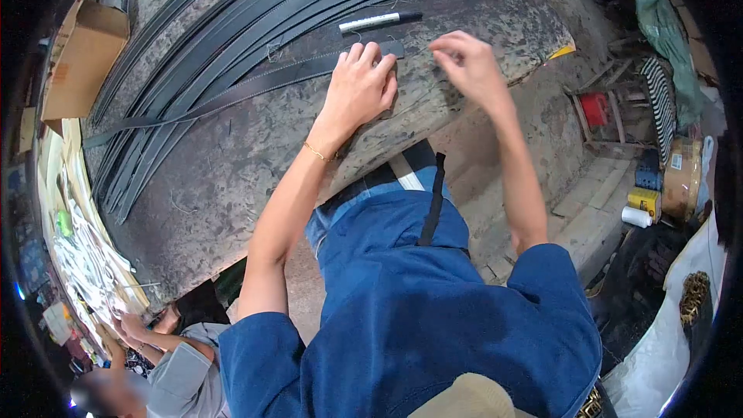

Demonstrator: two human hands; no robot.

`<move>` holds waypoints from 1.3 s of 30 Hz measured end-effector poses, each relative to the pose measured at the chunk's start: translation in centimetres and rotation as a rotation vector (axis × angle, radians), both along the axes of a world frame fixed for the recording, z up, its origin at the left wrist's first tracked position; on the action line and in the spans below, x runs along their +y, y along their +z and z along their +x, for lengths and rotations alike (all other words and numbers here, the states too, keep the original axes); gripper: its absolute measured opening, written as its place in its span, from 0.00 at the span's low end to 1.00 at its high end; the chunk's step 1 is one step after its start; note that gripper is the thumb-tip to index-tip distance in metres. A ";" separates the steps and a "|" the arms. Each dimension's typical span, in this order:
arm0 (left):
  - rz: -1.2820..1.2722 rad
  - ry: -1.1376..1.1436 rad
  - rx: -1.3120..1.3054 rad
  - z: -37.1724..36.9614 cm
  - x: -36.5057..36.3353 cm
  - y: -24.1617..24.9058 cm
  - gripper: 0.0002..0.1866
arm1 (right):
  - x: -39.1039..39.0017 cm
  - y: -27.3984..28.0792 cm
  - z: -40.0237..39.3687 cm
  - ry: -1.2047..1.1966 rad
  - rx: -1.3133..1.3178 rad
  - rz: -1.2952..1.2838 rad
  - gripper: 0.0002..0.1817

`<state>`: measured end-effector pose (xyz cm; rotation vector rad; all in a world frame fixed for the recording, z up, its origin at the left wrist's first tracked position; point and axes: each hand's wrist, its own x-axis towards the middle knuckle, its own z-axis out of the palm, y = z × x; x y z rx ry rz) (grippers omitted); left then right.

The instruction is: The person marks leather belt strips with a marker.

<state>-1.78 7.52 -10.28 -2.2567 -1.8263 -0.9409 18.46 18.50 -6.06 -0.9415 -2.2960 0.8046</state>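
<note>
My left hand (361, 81) rests on the worktable with its fingers curled over a black strap (279, 75), pressing down near the strap's end (393, 49). The strap looks like leather, with light stitching along one edge. To the right, above the table and apart from the strap, my right hand (470, 66) is raised with thumb and fingertips pinched together. It is slightly blurred, and anything between the fingertips is too small to make out. A black-and-white marker pen (379, 22) lies just beyond my left hand.
Several more black straps (232, 31) lie in a long curved bundle across the worktable (209, 178). A cardboard box (85, 58) stands far left. Another person (182, 364) works at lower left beside white strips (89, 251). A stool (611, 112) and boxes (681, 178) stand right.
</note>
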 end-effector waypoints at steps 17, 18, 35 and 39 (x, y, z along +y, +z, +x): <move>0.022 -0.002 -0.038 -0.2 0.0 -0.1 0.11 | -6.5 -4.1 -3.8 -0.187 -0.022 0.184 0.20; 0.019 -0.004 -0.037 -0.2 0.0 0.0 0.11 | -6.5 -4.0 -3.8 -0.187 -0.021 0.186 0.20; 0.046 -0.007 -0.063 -0.2 0.1 -0.5 0.10 | -6.6 -3.9 -4.0 -0.181 -0.092 0.249 0.19; 0.041 -0.015 -0.077 -0.2 -0.1 -0.3 0.10 | -6.7 -3.8 -4.2 -0.208 -0.058 0.272 0.19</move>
